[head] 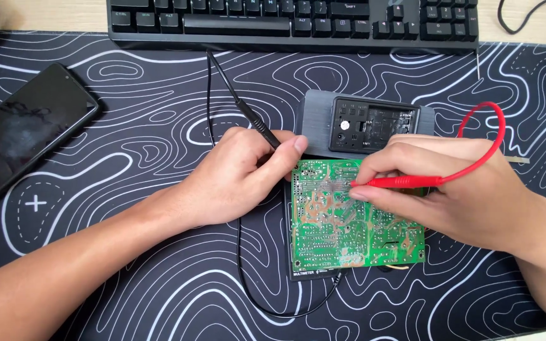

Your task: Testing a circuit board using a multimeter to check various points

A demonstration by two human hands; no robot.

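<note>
my left hand (pixel 235 180) pinches the black probe (pixel 248 113), right hand (pixel 450 189) the red probe (pixel 396 182) — green circuit board (pixel 330 233) looks stiff, fragile — best held by its edges.

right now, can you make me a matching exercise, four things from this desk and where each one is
Things:
1. red probe
2. black probe
3. phone
4. keyboard

Places:
A. far edge of the desk mat
B. pinched in the left hand
C. face up at the mat's left side
D. held in the right hand, tip on the green circuit board

Pairs: 1-D, 2-B, 3-C, 4-A
</note>
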